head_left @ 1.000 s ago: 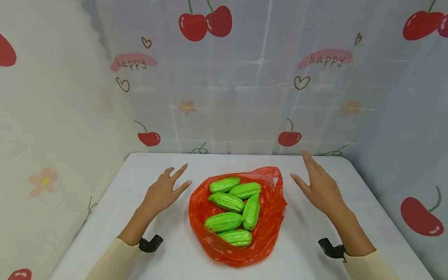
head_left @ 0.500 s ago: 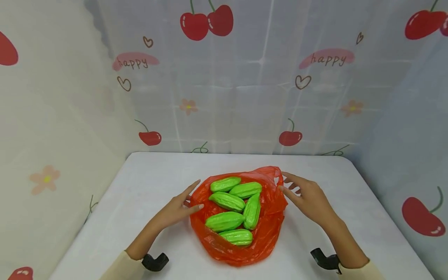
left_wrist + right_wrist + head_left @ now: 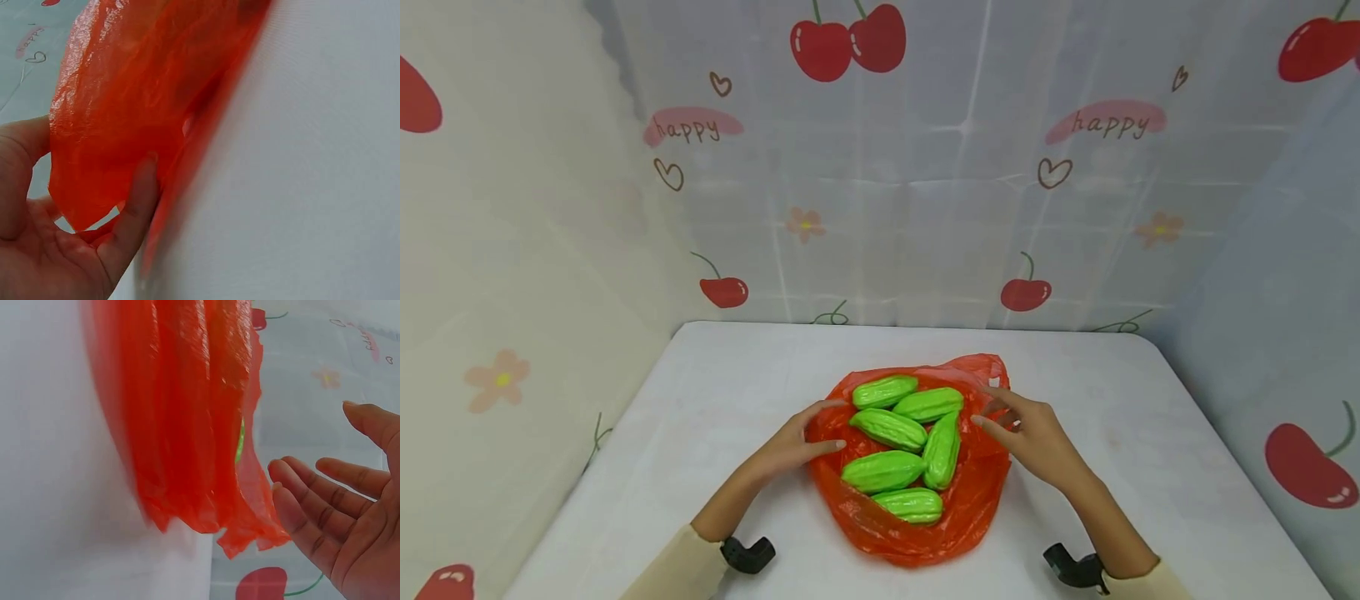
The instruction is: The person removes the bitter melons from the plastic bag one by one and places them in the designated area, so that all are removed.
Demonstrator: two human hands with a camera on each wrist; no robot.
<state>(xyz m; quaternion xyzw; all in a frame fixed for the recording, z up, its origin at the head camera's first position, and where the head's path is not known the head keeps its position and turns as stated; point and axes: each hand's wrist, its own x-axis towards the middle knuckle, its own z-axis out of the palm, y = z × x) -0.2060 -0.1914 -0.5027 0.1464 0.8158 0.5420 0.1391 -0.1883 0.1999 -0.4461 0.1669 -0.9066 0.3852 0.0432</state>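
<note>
Red plastic bag [image 3: 925, 546], lying open-mouthed near the middle of the white table [image 3: 737, 362]. At left, my left hand [image 3: 786, 446] meets the bag's edge, thumb and forefinger spread apart; the left wrist view shows the plastic passing between my digits, though how firmly they press I cannot tell. At centre, six green gourds [image 3: 883, 472] rest inside the bag. At right, my right hand [image 3: 1033, 437] reaches to the opposite edge, fingers parted, slightly bent and holding nothing. I judge the handling barely begun: both edges are reached, while a sure right-hand hold remains; the bag is neither lifted nor closed.
</note>
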